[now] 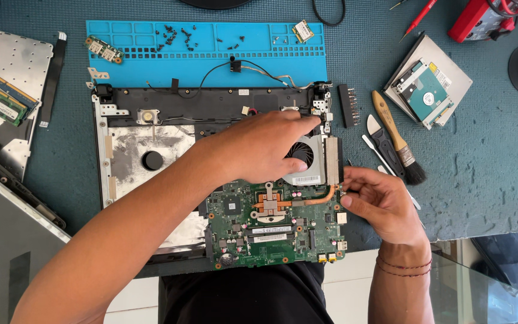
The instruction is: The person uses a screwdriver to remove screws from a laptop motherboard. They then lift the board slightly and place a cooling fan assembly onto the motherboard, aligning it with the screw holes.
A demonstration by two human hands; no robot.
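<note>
Our left hand (265,147) lies spread over the cooling fan (307,157); our right hand (379,201) pinches the green motherboard (271,231) edge. We judge it light, stiff, fragile: best held by edges.

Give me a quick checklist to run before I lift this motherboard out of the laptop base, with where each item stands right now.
1. Left hand reaches across to the hinge corner above the cooling fan: ok.
2. Right hand pinches the right edge of the motherboard: ok.
3. Loose screws parked on the blue mat: ok.
4. Black wires trailing over the mat, free of the board: cannot tell.
5. Any screws left in the board: cannot tell.
6. Brush lies beside the base, off the board: ok.
</note>
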